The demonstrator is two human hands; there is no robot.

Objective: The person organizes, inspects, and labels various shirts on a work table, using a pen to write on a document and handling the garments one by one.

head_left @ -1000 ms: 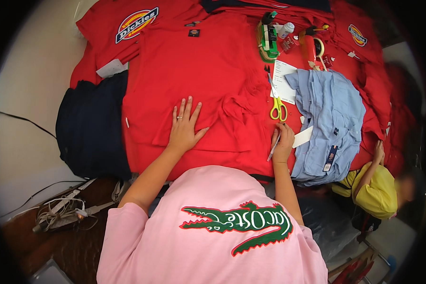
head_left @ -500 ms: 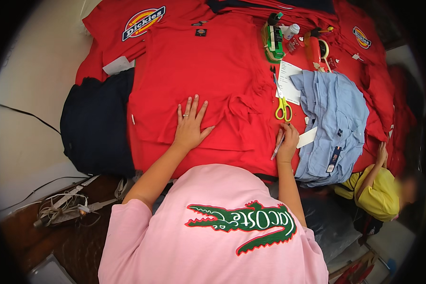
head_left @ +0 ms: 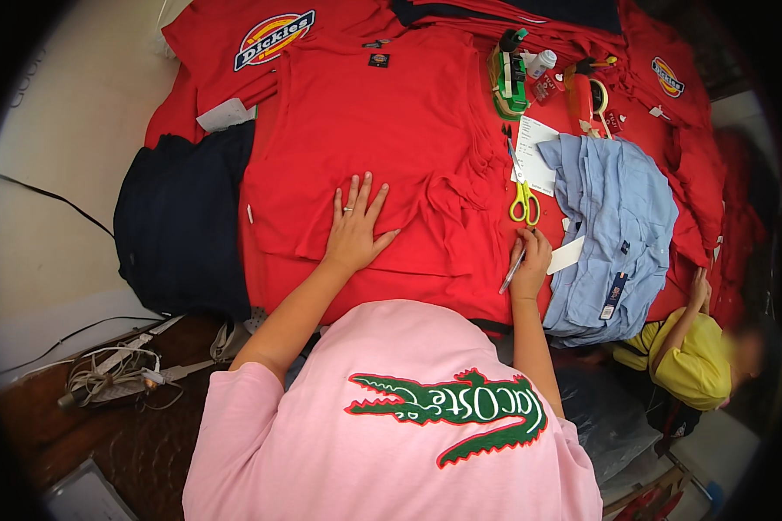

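Observation:
My left hand (head_left: 354,236) lies flat with spread fingers on a red shirt (head_left: 365,122), a ring on one finger. The shirt is laid out over other red cloth, its dark neck label toward the far side and its fabric bunched to the right of my hand. My right hand (head_left: 531,265) is closed around a slim pen (head_left: 512,271), resting on the red cloth. Just beyond it lie yellow-handled scissors (head_left: 523,205), their blades pointing away, partly beside a white written sheet (head_left: 537,143). A blank white card (head_left: 566,256) sits right of that hand.
Folded light-blue garments (head_left: 617,195) with a dark hang tag lie at right, a navy pile (head_left: 182,226) at left. Beyond the scissors stand a green tool (head_left: 508,82), a small white bottle (head_left: 542,62) and a tape roll (head_left: 599,95). A person in yellow (head_left: 693,369) works at far right.
The whole view has shifted slightly to the right. Both hands keep their places on the cloth, and the pen stays in my right hand.

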